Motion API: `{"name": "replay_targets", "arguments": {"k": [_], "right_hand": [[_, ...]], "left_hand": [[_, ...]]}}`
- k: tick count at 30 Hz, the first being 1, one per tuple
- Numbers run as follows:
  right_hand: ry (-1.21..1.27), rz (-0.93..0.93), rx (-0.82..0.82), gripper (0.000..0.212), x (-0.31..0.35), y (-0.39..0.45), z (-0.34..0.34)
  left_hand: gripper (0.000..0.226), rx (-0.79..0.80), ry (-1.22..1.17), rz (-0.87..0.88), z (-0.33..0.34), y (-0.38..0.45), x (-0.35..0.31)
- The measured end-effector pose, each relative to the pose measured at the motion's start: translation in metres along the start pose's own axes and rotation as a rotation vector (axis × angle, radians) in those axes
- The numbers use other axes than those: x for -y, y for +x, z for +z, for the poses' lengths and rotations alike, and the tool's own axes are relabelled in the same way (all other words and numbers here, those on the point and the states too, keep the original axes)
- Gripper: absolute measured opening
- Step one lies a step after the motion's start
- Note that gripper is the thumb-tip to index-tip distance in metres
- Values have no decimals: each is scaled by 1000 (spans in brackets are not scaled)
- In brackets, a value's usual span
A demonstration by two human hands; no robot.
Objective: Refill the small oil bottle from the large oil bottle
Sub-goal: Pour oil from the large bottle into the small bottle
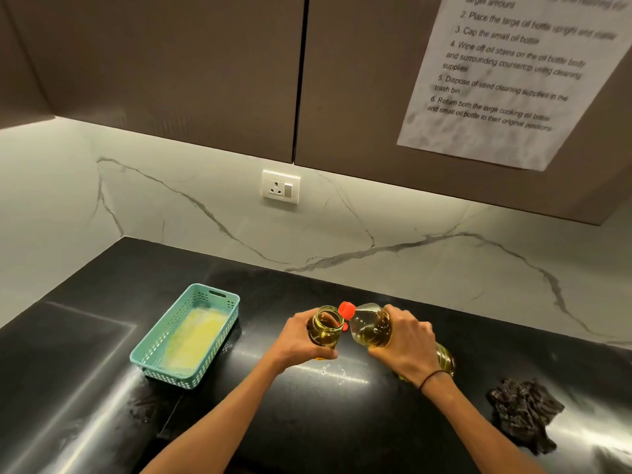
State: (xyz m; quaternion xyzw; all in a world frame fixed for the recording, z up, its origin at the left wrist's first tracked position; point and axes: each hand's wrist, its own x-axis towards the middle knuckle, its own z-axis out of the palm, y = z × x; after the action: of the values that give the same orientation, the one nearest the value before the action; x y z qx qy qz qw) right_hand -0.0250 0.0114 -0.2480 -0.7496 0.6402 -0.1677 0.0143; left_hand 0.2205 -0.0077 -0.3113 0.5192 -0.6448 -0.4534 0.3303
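Pouring step: the large bottle is tipped toward the small bottle's open mouth.

The left hand [301, 340] curls its fingers round the small bottle [325, 328], upright on the black counter [342, 422]; the right hand [405, 347] grips the large bottle [371, 325], tilted with its red cap [346, 309] just beside the rim. That cap looks closed, so it probably needs opening next.

Black countertop [342, 422], marble backsplash [205, 200], brown cabinets [171, 63].

Glossy black stone countertop [325, 422], perforated teal plastic basket [160, 340] at nine o'clock, clear smooth oil bottles, crumpled dark cloth [523, 415] at four o'clock
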Motion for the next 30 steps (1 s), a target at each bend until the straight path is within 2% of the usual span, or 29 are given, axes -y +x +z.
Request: {"name": "replay_targets", "arguments": {"k": [10,30], "right_hand": [[-285,-71,6,59,-8,5,-31],[-543,-73,4,48,-7,13,-45]], "left_hand": [[64,26,-8,14,17,13,-5],[68,19,-12,18,29,22,-5]]}}
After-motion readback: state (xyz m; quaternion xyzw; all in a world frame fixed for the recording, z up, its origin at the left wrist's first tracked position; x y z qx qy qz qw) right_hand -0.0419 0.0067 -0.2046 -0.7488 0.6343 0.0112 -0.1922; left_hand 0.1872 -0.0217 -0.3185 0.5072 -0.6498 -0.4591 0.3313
